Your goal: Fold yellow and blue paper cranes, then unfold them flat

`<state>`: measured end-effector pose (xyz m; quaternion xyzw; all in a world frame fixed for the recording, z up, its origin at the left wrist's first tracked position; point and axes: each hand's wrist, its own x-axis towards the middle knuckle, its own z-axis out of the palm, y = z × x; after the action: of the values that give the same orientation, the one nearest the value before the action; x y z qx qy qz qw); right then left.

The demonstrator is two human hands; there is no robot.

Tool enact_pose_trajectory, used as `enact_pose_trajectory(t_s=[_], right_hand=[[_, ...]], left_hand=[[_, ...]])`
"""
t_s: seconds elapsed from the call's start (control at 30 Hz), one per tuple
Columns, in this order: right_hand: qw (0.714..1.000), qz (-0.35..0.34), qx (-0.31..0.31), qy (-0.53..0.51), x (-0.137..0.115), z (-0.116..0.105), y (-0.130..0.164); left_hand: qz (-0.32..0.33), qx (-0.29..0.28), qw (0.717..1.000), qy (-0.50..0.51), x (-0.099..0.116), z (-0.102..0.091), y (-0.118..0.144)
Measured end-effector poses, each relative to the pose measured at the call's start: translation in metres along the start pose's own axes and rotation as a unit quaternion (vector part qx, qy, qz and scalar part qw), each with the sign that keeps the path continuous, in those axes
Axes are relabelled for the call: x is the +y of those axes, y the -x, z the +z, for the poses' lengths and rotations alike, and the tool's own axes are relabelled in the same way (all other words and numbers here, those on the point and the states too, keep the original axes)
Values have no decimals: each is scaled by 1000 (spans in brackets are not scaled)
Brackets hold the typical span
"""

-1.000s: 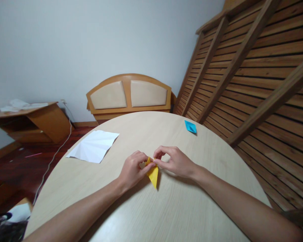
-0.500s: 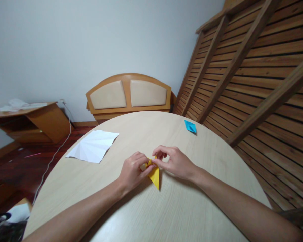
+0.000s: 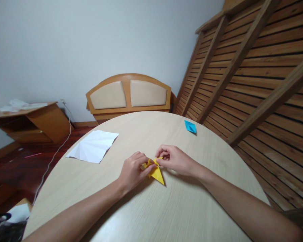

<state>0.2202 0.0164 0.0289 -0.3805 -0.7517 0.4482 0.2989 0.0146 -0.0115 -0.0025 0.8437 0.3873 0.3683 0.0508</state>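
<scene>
A folded yellow paper point(image 3: 158, 175) is held between my two hands over the middle of the table. My left hand point(image 3: 134, 169) pinches its left side between thumb and fingers. On the other side, my right hand point(image 3: 175, 160) is closed on the paper's upper right part, thumb against fingertips. One pointed flap of the paper points down toward me and to the right. Fingers cover part of the folds, so the whole shape cannot be made out.
A creased white paper sheet point(image 3: 93, 147) lies on the round wooden table point(image 3: 146, 215) at left. Near the far right edge sits a blue folded paper point(image 3: 190, 126). Beyond are a headboard point(image 3: 128, 90), a slatted wooden frame point(image 3: 255, 84) and a desk point(image 3: 50, 124).
The lower point of the yellow paper has swung to the right and slightly up. My right hand has shifted a little to the right, while my left hand keeps its place.
</scene>
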Motion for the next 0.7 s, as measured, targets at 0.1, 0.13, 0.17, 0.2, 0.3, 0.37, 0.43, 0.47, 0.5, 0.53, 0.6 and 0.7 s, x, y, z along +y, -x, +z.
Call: enact_pose_trajectory(t_s=[0.1,0.13,0.17,0.2,0.3,0.37,0.43,0.47,0.5,0.53,0.6,0.7], right_hand=[[998,27,-22,-51,4,-1,-1],[998,31,-23,-57,5,-1,-2],[997,33,-23,-59,4,-1,-2],[997,34,-22,-61,4,-1,-2],[996,37,-20,-79,1,0,-3],[994,39,-22,-97,-1,0,-3],[993,39,-23,-113,-2,1,-3],[992,38,-24,-119,-2,2,-3],[991,37,-25,-122,-2,2,-3],[991,36,-26,-123,-1,2,-3],[993,29,-25,-113,2,2,-4],[997,16,-13,-73,6,2,-5]], left_hand=[[-8,-3,1000,-2,0,0,1],[-11,-4,1000,-2,0,0,1],[-14,-7,1000,-1,0,0,1],[-16,-10,1000,2,0,0,1],[-17,-15,1000,16,0,0,1],[-19,-15,999,22,0,-1,1],[-23,-12,999,23,2,-3,1],[-25,-12,999,23,2,-3,0],[-28,-12,999,21,3,-3,0],[-29,-12,999,19,3,-3,0],[-30,-12,999,16,4,-3,0],[-32,-8,999,16,3,-2,0]])
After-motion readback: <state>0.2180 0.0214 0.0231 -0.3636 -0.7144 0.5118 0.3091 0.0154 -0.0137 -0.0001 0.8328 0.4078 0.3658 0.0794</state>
